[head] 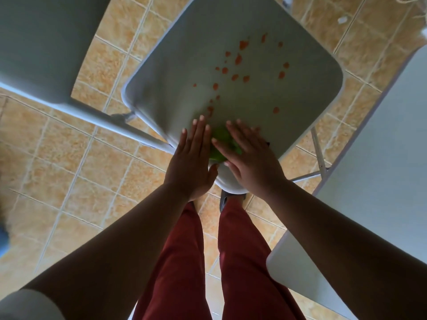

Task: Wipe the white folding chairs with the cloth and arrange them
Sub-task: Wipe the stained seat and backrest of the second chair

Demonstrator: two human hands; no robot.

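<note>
While the left hand (191,160) and right hand (253,162) lie flat side by side, their fingers (232,136) straight and holding nothing, a crumpled green cloth (221,144) is pressed beneath them on the near corner of the middle white folding chair (196,54). Orange-red spots (238,58) dot its seat beyond the cloth. A second white chair (46,42) stands to its left and a third chair (381,158) to its right, on the tan tiled floor (92,176).
</note>
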